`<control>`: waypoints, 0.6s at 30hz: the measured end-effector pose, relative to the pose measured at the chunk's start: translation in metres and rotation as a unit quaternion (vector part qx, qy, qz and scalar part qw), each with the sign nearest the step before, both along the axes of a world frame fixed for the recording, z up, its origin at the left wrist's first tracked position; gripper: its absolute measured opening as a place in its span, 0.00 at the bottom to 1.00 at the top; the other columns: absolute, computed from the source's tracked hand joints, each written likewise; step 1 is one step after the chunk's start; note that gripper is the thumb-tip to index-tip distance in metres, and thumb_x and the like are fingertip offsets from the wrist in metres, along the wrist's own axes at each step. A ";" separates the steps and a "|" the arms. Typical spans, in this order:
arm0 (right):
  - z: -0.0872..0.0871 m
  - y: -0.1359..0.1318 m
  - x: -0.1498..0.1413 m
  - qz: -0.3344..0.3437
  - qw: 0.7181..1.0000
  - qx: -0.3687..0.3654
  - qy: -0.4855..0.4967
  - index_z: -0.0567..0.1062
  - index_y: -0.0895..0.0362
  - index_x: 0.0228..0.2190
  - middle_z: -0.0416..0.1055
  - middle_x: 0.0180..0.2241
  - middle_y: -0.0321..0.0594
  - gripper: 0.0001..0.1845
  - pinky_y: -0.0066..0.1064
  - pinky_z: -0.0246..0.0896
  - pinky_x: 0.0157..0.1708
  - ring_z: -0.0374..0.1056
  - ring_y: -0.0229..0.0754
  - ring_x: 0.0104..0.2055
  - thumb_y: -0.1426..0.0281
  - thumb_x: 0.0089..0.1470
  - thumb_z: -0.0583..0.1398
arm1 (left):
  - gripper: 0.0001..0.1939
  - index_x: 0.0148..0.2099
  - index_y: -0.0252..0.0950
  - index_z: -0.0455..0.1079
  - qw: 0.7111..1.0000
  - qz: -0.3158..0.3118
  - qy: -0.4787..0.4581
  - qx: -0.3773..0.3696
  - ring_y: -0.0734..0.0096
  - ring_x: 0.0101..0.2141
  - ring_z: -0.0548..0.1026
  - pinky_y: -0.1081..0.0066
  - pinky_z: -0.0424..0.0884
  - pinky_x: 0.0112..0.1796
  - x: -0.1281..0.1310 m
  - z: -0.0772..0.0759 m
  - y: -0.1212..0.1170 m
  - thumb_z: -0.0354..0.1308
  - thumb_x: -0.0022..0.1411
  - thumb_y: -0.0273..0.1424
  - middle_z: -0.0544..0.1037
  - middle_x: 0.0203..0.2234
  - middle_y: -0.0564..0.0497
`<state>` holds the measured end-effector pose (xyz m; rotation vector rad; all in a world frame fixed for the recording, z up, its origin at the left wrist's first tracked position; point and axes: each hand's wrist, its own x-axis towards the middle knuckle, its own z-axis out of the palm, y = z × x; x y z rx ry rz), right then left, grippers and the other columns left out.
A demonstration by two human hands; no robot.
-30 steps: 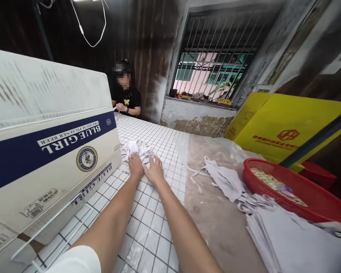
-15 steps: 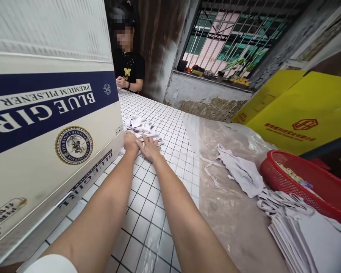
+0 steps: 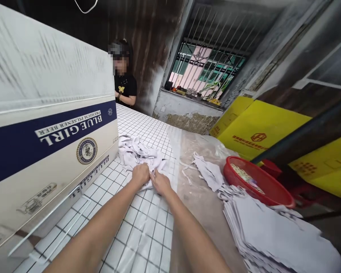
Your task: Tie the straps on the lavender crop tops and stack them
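Both my arms reach out over a white tiled table (image 3: 147,235). My left hand (image 3: 140,174) and my right hand (image 3: 160,183) sit side by side at the near edge of a heap of white fabric pieces (image 3: 136,152). The fingers of both hands are curled and closed on the fabric. The heap lies just right of a large cardboard beer carton (image 3: 45,144).
A stack of flat white fabric bags (image 3: 267,235) lies at the right front, a loose white piece (image 3: 207,172) beyond it. A red basket (image 3: 257,182) stands by yellow cartons (image 3: 258,132). A person in a black shirt (image 3: 125,85) sits at the far end.
My hands went from lying flat on the fabric heap to gripping it, and the heap has been drawn toward me. The view has swung around.
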<state>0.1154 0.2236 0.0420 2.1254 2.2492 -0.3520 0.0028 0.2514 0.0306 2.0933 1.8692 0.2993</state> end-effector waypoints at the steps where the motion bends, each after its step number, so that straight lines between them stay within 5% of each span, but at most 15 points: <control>1: 0.003 -0.025 0.009 -0.005 1.000 -0.007 -0.003 0.67 0.58 0.54 0.78 0.45 0.53 0.24 0.35 0.58 0.43 0.74 0.51 0.47 0.59 0.69 0.43 | 0.14 0.50 0.28 0.70 1.000 -0.022 -0.002 -0.004 0.54 0.48 0.78 0.64 0.70 0.47 0.006 0.001 -0.023 0.50 0.65 0.27 0.79 0.44 0.33; 6: 0.017 -0.160 0.025 -0.002 0.998 -0.038 0.048 0.72 0.57 0.46 0.79 0.40 0.49 0.17 0.31 0.55 0.37 0.74 0.48 0.44 0.62 0.66 0.50 | 0.14 0.49 0.30 0.70 0.993 -0.107 -0.005 -0.038 0.51 0.47 0.78 0.62 0.71 0.45 0.007 0.001 -0.154 0.54 0.62 0.29 0.80 0.43 0.35; 11: 0.017 -0.278 0.000 0.071 0.973 -0.030 0.216 0.73 0.57 0.43 0.77 0.36 0.44 0.13 0.29 0.56 0.35 0.73 0.46 0.38 0.63 0.60 0.58 | 0.16 0.50 0.33 0.69 0.987 -0.132 -0.005 -0.092 0.53 0.44 0.79 0.65 0.71 0.41 -0.047 0.001 -0.266 0.56 0.58 0.29 0.81 0.42 0.40; 14: 0.008 -0.319 -0.014 0.176 0.931 -0.008 0.320 0.72 0.55 0.47 0.74 0.41 0.41 0.18 0.29 0.61 0.38 0.70 0.43 0.39 0.66 0.54 0.64 | 0.16 0.51 0.37 0.69 0.992 -0.090 -0.011 -0.088 0.56 0.46 0.78 0.66 0.70 0.42 -0.092 0.004 -0.295 0.53 0.61 0.30 0.79 0.46 0.44; 18: -0.006 -0.321 -0.011 0.195 0.908 0.108 0.355 0.71 0.54 0.50 0.69 0.44 0.44 0.20 0.34 0.64 0.45 0.67 0.44 0.45 0.70 0.55 0.63 | 0.22 0.54 0.33 0.71 0.987 -0.080 0.105 -0.089 0.45 0.52 0.72 0.58 0.70 0.46 -0.138 0.033 -0.276 0.59 0.56 0.33 0.74 0.53 0.35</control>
